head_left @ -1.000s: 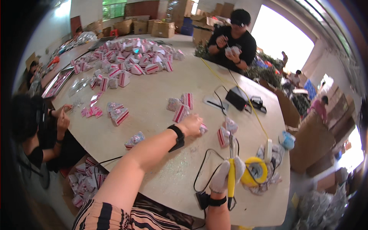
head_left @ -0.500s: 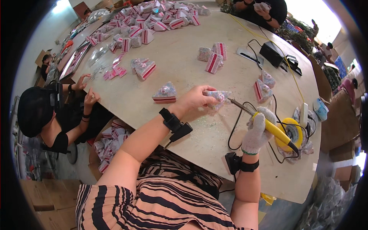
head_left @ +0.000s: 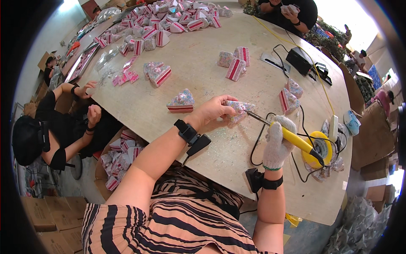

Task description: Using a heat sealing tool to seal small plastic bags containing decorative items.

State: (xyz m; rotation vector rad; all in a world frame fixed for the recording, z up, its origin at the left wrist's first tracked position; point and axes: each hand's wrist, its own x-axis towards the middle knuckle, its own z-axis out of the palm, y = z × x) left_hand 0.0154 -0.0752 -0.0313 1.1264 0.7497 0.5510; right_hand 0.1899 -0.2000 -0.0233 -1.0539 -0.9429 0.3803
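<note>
Between the fingers and thumb of my bare left hand (head_left: 215, 111) is a wedge-shaped fake cake slice (head_left: 240, 108), its top speckled white, pink and blue. My right hand (head_left: 279, 142), in a white knit glove, grips a yellow-handled soldering iron (head_left: 297, 140). The iron's thin metal tip reaches the top of the held slice near its middle; whether it touches cannot be made out. Another cake slice (head_left: 181, 101) with a red-and-white striped side stands just left of my left hand. Loose glitter lies on the table below the held slice.
The pale table (head_left: 203, 67) bears a large heap of cake slices (head_left: 169, 21) at the back. A roll of yellow tape (head_left: 316, 148) and black cords lie at the right. A black box (head_left: 299, 58) stands far right. One co-worker (head_left: 59, 127) sits left, another (head_left: 292, 17) across.
The iron's tip has moved left and inward, from the slice's right end to its middle. My gloved right hand shifted slightly left with it. The co-worker at left leaned back.
</note>
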